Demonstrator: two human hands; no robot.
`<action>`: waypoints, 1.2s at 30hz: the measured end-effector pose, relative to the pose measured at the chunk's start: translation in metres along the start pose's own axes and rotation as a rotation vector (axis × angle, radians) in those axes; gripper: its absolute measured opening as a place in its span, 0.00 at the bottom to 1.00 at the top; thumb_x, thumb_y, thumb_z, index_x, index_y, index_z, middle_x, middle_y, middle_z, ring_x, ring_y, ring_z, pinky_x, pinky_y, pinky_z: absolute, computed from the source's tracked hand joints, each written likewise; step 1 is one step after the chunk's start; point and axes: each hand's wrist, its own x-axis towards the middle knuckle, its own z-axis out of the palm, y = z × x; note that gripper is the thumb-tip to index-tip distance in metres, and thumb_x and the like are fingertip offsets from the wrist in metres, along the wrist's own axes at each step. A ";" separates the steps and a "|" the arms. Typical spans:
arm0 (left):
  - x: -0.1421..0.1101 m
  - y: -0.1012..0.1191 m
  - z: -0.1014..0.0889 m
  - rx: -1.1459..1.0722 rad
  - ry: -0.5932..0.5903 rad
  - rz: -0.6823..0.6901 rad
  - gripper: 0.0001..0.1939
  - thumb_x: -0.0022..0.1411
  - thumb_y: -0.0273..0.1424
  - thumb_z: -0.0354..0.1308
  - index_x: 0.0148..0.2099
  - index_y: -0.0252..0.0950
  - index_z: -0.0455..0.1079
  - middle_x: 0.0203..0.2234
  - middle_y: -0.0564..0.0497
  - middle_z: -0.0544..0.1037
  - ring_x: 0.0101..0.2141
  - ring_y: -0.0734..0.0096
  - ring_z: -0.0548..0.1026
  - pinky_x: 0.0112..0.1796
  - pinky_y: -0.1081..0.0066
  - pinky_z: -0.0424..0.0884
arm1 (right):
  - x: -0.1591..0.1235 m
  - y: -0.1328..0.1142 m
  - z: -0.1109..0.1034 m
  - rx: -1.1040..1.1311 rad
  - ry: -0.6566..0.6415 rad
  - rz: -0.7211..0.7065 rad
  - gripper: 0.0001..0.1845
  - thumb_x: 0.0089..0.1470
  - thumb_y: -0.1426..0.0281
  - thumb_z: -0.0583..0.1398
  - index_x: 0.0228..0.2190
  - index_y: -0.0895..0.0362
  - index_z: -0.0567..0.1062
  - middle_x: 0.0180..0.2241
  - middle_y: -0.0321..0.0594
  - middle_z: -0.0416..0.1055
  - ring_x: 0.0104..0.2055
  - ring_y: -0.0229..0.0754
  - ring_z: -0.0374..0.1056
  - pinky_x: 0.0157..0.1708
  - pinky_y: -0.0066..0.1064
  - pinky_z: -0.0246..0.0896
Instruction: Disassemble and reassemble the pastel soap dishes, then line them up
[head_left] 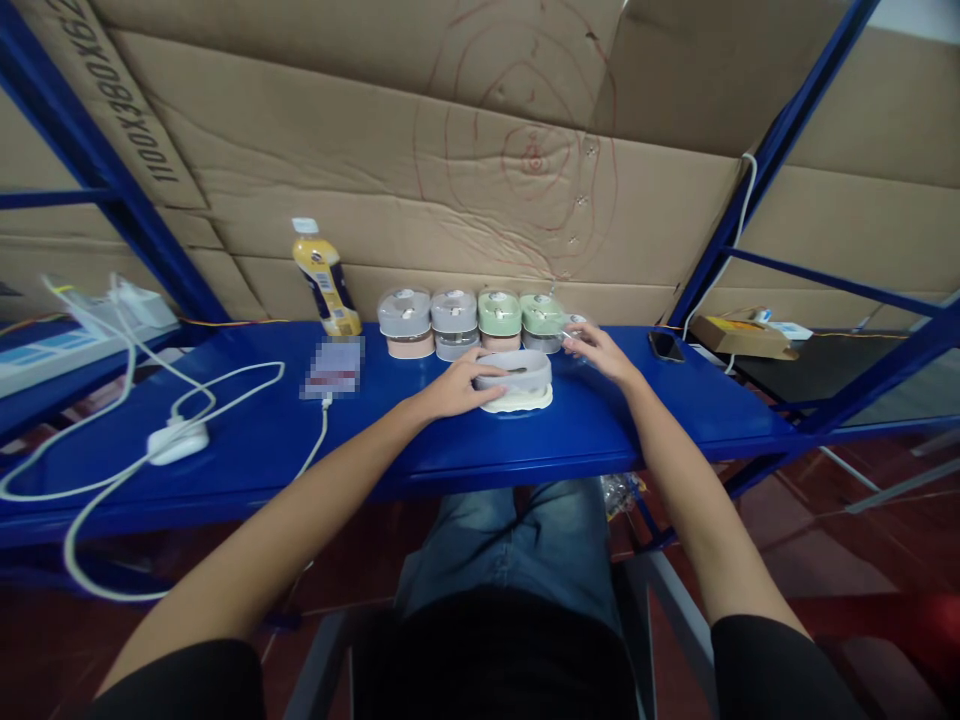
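A grey oval box (529, 373), its top uncovered, stands on a cream scalloped-edged base (517, 403) near the middle of the table. My left hand (461, 387) is closed around the left side of this box, thumb at the front and fingers reaching over the rim. To the right and a little behind, my right hand (600, 352) pinches a clear plastic lid (576, 327), which the fingers partly cover. Just behind the hands is a row of stacked oval boxes with clear lids, among them a grey one (405, 318) and a green one (499, 316).
On the blue table (420, 445), a yellow drink bottle (326, 280) stands at the back left. In front of it lies a blurred-out item (333, 367) with a cable. A white adapter (178, 441) trails looping cords. A phone (665, 346) lies at right. Cardboard (337, 130) backs the table.
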 end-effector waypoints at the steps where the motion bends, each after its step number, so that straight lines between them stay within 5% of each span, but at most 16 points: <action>1: 0.001 -0.003 -0.004 -0.004 0.027 -0.025 0.22 0.65 0.50 0.67 0.53 0.43 0.86 0.58 0.40 0.75 0.61 0.43 0.77 0.67 0.46 0.70 | 0.000 0.000 0.000 -0.008 -0.010 0.008 0.36 0.50 0.41 0.71 0.51 0.50 0.78 0.37 0.40 0.80 0.43 0.53 0.77 0.51 0.52 0.75; 5: 0.003 -0.024 -0.026 0.069 0.092 -0.141 0.25 0.63 0.54 0.67 0.48 0.40 0.85 0.53 0.41 0.76 0.56 0.46 0.79 0.64 0.46 0.72 | -0.002 0.000 -0.005 -0.109 -0.059 0.017 0.41 0.43 0.44 0.76 0.53 0.51 0.79 0.46 0.44 0.82 0.51 0.57 0.77 0.59 0.55 0.72; 10: 0.002 -0.038 -0.038 0.126 0.019 -0.189 0.32 0.62 0.59 0.63 0.50 0.36 0.83 0.51 0.40 0.77 0.56 0.43 0.78 0.65 0.42 0.69 | -0.004 0.001 -0.011 -0.254 -0.163 0.076 0.41 0.39 0.49 0.79 0.52 0.55 0.82 0.53 0.50 0.81 0.56 0.61 0.77 0.62 0.57 0.71; 14: 0.001 -0.024 -0.027 0.063 0.027 -0.084 0.33 0.64 0.58 0.63 0.59 0.38 0.79 0.57 0.39 0.78 0.59 0.43 0.77 0.65 0.42 0.69 | -0.005 -0.002 -0.005 -0.213 -0.098 0.029 0.40 0.43 0.48 0.78 0.55 0.53 0.82 0.55 0.48 0.82 0.59 0.61 0.77 0.65 0.58 0.69; 18: 0.001 -0.003 -0.009 -0.010 0.061 -0.007 0.47 0.60 0.54 0.72 0.73 0.38 0.63 0.69 0.37 0.72 0.67 0.41 0.72 0.68 0.44 0.67 | -0.005 -0.013 0.015 -0.120 -0.107 -0.168 0.43 0.44 0.47 0.78 0.59 0.50 0.82 0.61 0.46 0.80 0.64 0.59 0.75 0.70 0.54 0.64; 25: 0.005 0.000 0.014 -0.093 -0.001 -0.011 0.59 0.52 0.50 0.78 0.77 0.38 0.53 0.73 0.33 0.66 0.70 0.35 0.69 0.69 0.41 0.66 | -0.009 -0.036 0.057 -0.255 -0.247 -0.424 0.44 0.44 0.49 0.79 0.61 0.49 0.82 0.58 0.46 0.82 0.59 0.58 0.78 0.65 0.54 0.69; 36: 0.005 -0.002 0.015 -0.046 -0.028 0.038 0.63 0.49 0.49 0.80 0.78 0.38 0.53 0.74 0.33 0.66 0.72 0.33 0.67 0.70 0.40 0.65 | -0.013 -0.037 0.066 -0.329 -0.293 -0.377 0.44 0.47 0.47 0.77 0.62 0.50 0.81 0.57 0.48 0.81 0.59 0.59 0.77 0.63 0.53 0.70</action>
